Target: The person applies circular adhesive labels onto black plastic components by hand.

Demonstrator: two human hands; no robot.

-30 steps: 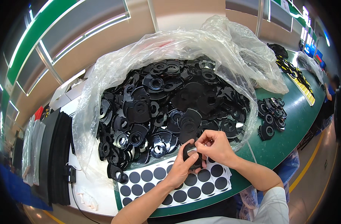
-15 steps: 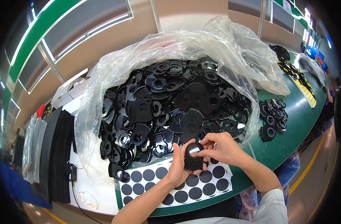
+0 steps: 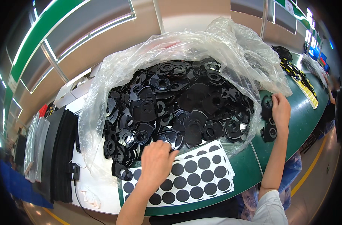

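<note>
A large heap of glossy black plastic parts (image 3: 195, 123), each flat with a round ring hole, fills a clear plastic bag (image 3: 98, 108). My left hand (image 3: 156, 161) reaches to the heap's near edge, thumb apart from the fingers; the fingertips are partly hidden behind the hand. On the green tabletop to the right, my right hand (image 3: 281, 112) pinches a black ring part (image 3: 267, 105) over a smaller group of the same parts (image 3: 269, 132). Between my arms lies a white sheet of round black stickers (image 3: 204, 163).
Black foam sheets (image 3: 58, 150) stand upright at the left, beside a small black box (image 3: 74, 171) with a cable. Yellow-and-black pieces (image 3: 300, 80) lie far right on the green table (image 3: 309, 120). More crumpled clear plastic (image 3: 253, 60) sits behind.
My hands were together over the sticker sheet, holding one black part. They have separated: the right carried a part to the right-hand group, the left moved left to the heap.
</note>
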